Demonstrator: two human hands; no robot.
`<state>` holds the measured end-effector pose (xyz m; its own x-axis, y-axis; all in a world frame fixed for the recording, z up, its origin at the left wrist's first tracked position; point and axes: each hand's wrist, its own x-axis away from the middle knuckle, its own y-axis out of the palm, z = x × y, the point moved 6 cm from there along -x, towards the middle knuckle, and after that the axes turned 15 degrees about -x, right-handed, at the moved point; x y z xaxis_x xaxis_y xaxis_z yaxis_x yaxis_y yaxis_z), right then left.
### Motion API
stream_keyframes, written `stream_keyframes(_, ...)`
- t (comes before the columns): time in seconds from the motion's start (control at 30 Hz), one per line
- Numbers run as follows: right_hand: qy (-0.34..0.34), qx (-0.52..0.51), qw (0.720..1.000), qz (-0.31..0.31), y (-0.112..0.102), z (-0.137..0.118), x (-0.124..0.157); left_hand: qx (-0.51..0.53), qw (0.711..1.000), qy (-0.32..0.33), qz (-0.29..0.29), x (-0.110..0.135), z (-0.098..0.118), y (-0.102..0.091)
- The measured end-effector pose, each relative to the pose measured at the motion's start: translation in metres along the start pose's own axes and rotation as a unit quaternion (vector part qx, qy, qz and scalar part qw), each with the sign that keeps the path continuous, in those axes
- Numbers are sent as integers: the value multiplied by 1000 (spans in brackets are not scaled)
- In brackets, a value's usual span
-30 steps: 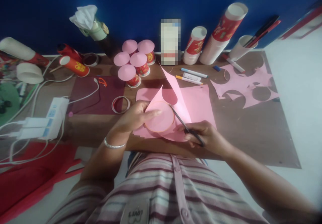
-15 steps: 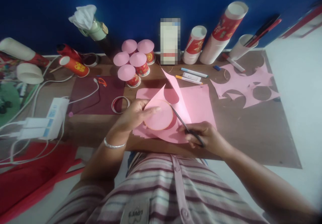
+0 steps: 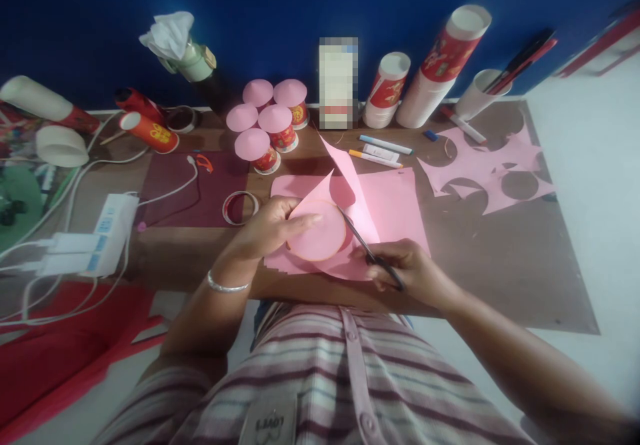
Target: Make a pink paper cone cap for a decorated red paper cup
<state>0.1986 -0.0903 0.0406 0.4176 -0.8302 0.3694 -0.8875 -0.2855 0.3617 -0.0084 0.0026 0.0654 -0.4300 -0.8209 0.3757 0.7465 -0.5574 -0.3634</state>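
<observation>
Between thumb and fingers, my left hand (image 3: pixel 273 230) pinches a pink paper sheet (image 3: pixel 320 235) that carries a circle outlined in orange. The sheet is partly cut along that outline, and a strip of it curls up to the back. My right hand (image 3: pixel 405 265) grips dark-handled scissors (image 3: pixel 356 233), whose blades meet the circle's upper right edge. Below the held sheet lies a stack of pink paper (image 3: pixel 397 198) on the table. The fingers beneath the sheet are hidden.
Several red cups with pink cone tops (image 3: pixel 274 118) stand behind the hands. Markers (image 3: pixel 377 157) lie back right, near a pink sheet with round holes (image 3: pixel 487 165). A tape roll (image 3: pixel 240 207) and a white power strip (image 3: pixel 107 235) with cables are at left. Tall cup stacks (image 3: pixel 443 65) stand at the back.
The left hand and the held circle have shifted very slightly to the right. The scissors stay at the circle's upper right edge, almost unmoved.
</observation>
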Motion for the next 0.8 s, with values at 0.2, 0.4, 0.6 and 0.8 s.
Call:
stream_keyframes(0.2,-16,21,1000,-4,0,-4,0,1,1000,2,-6,0,2,1)
stream_keyframes(0.4,-23,41,999,-11,0,-6,1,7,1000,-4,-13,0,-1,0)
stream_keyframes(0.6,-18,38,999,-7,1,-8,2,5,1000,-6,-21,0,-4,-2)
stream_keyframes(0.8,-13,24,1000,-6,0,-6,1,6,999,-1,-40,1,2,-2)
